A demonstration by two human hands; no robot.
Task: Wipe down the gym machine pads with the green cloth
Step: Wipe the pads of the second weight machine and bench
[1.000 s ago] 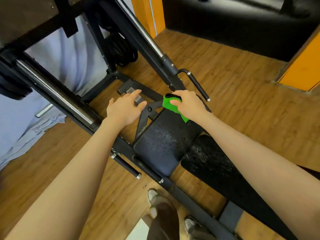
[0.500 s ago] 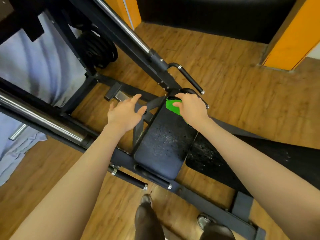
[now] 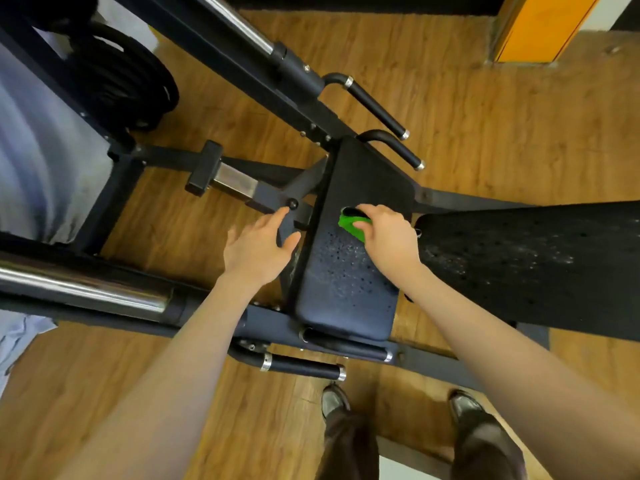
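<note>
The black seat pad [image 3: 346, 289] of the gym machine lies in the middle of the head view, speckled with pale droplets on its near half. My right hand [image 3: 389, 239] grips the green cloth [image 3: 351, 225] and presses it onto the pad's middle. Only a small green edge shows past my fingers. My left hand [image 3: 258, 249] hovers over the machine frame just left of the pad with its fingers spread, holding nothing. A longer black back pad [image 3: 526, 268], also speckled, stretches off to the right.
Chrome and black frame rails [image 3: 86, 289] cross the left side, with weight plates [image 3: 131, 84] at top left. Padded handles [image 3: 377, 109] stick out beyond the seat, and another handle [image 3: 304, 367] sits near my shoes [image 3: 334, 400]. Wooden floor surrounds the machine; an orange panel [image 3: 540, 26] stands top right.
My right hand has dragged the green cloth from the far end of the seat pad toward its middle. The view has tilted downward. My left hand stays open beside the pad.
</note>
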